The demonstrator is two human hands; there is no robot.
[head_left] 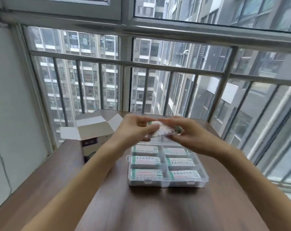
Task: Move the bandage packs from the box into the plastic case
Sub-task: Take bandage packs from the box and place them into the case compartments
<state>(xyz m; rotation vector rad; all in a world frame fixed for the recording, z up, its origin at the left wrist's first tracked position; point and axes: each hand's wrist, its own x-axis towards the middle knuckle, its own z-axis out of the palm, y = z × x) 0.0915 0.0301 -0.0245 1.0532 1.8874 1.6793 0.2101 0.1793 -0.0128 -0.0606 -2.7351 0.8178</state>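
Both hands hold one white and green bandage pack (pixel 163 130) in the air above the far end of the clear plastic case (pixel 166 182). My left hand (pixel 136 129) grips its left end and my right hand (pixel 188 132) pinches its right end. The case lies on the brown table (pixel 141 210), and several bandage packs (pixel 147 161) fill its compartments in two columns. The far compartments are hidden behind my hands. The cardboard box (pixel 91 135) stands to the left with its flaps open; its inside is not visible.
A metal railing (pixel 158 65) and tall windows stand just beyond the table's far edge. A white wall (pixel 11 114) closes off the left side. The table's right edge runs close to the case.
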